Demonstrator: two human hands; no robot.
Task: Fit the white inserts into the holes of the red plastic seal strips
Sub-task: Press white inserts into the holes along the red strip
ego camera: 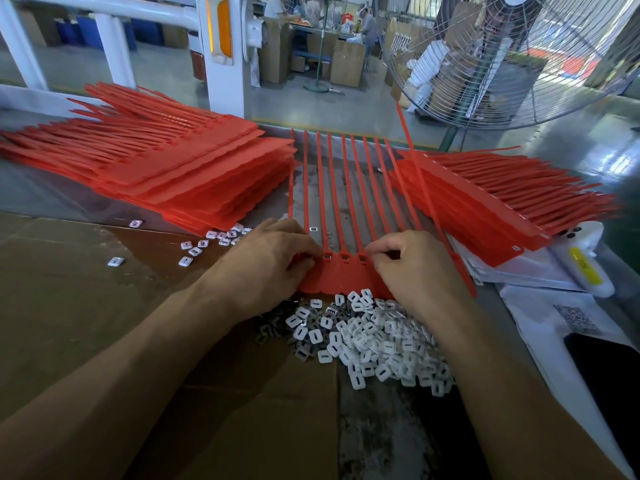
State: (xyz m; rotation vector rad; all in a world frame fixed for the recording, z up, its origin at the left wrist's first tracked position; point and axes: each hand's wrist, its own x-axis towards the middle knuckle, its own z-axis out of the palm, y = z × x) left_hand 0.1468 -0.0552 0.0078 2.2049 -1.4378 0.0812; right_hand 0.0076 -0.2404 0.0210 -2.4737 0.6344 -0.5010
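Both hands, left hand (273,261) and right hand (412,268), fingers curled, pinning red seal strip sheet (341,275) mid-bench for seating; white inserts (374,336) heaped at near edge for reach.

A grey worktable (41,188) was partly covered by flattened brown cardboard (69,289). On it lay two stacks of red plastic seal strips (194,174), left and right, one row of strips between them, a heap of small white inserts (374,337), and white papers (540,327).

A factory floor: stacked red seal strips (194,174), cardboard boxes (348,62), and an industrial fan (519,60).
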